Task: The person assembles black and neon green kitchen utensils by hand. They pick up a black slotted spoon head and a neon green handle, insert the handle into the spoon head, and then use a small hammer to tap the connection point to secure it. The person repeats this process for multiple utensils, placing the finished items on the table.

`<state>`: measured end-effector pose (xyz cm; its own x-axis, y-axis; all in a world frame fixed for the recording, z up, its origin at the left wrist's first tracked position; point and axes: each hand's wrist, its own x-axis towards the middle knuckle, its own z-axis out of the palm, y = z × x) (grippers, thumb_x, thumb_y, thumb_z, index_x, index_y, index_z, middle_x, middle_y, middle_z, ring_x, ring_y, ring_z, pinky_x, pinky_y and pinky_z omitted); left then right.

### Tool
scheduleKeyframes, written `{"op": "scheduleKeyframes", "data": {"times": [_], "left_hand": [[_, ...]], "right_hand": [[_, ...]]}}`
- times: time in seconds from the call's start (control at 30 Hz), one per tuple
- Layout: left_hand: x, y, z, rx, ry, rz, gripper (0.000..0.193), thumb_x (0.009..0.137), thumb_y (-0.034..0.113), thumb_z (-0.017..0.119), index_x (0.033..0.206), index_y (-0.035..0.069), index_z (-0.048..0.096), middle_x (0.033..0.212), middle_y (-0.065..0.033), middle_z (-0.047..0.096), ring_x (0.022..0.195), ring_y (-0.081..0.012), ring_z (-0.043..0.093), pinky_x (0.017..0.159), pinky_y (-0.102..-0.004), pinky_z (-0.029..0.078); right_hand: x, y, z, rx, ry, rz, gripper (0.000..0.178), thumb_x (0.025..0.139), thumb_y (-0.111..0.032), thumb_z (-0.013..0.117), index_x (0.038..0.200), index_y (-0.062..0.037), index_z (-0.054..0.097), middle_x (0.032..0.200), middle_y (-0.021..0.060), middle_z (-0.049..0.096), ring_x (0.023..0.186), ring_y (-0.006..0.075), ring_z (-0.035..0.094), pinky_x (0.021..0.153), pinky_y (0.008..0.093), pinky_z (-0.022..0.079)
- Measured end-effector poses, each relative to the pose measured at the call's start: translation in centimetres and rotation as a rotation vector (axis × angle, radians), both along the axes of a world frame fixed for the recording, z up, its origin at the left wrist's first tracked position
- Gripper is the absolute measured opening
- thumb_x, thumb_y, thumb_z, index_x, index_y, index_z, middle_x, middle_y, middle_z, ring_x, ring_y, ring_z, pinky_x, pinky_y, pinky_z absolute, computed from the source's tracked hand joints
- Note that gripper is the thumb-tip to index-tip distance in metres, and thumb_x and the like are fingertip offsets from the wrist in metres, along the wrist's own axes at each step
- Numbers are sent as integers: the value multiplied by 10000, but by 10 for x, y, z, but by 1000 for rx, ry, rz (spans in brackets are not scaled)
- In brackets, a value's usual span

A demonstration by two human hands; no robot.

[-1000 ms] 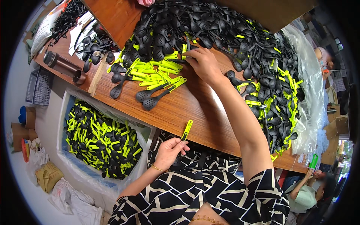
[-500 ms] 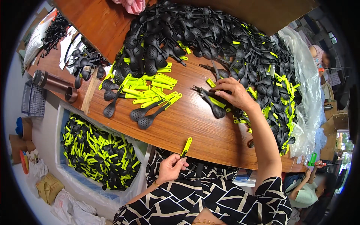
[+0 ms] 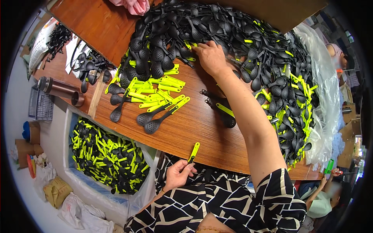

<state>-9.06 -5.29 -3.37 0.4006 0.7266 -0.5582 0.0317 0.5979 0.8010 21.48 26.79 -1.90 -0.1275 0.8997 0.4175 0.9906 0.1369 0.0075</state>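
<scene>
I see the wooden table [image 3: 194, 128] heaped with a big pile of black slotted spoons [image 3: 241, 42], and a bin of finished spoons [image 3: 105, 159] beside it. My right hand [image 3: 211, 58] rests on the pile — whether it grasps anything I cannot tell — while my left hand [image 3: 178, 174] pinches a yellow-green handle [image 3: 194, 152] at the table's near edge.

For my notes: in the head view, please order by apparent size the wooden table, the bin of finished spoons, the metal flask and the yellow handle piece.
1. wooden table
2. bin of finished spoons
3. metal flask
4. yellow handle piece, held in the left hand
</scene>
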Motion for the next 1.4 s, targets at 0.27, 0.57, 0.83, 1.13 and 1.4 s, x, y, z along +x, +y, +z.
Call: {"op": "scheduleKeyframes", "data": {"times": [0.27, 0.57, 0.83, 1.13, 1.4], "left_hand": [[-2, -1, -9, 19, -16, -37, 133, 1051, 119, 658, 1058, -8, 698, 879, -81, 757, 724, -93, 667, 678, -231, 535], [3, 9, 16, -23, -25, -149, 208, 1090, 154, 597, 1100, -44, 660, 918, -105, 743, 735, -115, 662, 707, -248, 534], [11, -2, 9, -65, -130, -122, 248, 1100, 205, 593, 1142, -27, 669, 993, -123, 760, 736, -129, 676, 708, -244, 554], [13, -5, 6, -62, -142, -108, 243, 1097, 201, 599, 1148, -26, 668, 1012, -128, 764, 759, -119, 677, 733, -241, 554], [11, -11, 3, -29, -162, -114, 226, 1095, 155, 595, 1205, -35, 650, 1074, -129, 763, 809, -96, 670, 784, -233, 563]], "right_hand": [[50, -115, 17, -64, 62, 262, 205, 906, -89, 636, 1067, -144, 752, 1041, 53, 756, 1024, 268, 689, 964, 390, 473], [7, -172, 64, -212, 669, 67, 520, 885, -26, 683, 1396, -96, 616, 1036, 138, 710, 935, 278, 707, 829, 420, 576], [-73, -302, 36, -694, 1344, 41, 402, 952, -84, 770, 1323, -77, 615, 996, 10, 667, 858, 76, 675, 771, 254, 570], [-84, -309, 43, -730, 1267, -2, 379, 911, -115, 800, 1263, -84, 665, 918, 60, 713, 875, 158, 705, 830, 337, 571], [-80, -312, 39, -493, 626, 91, 451, 776, -249, 885, 1177, -130, 719, 1184, 77, 654, 1167, 305, 565, 986, 449, 397]]}}
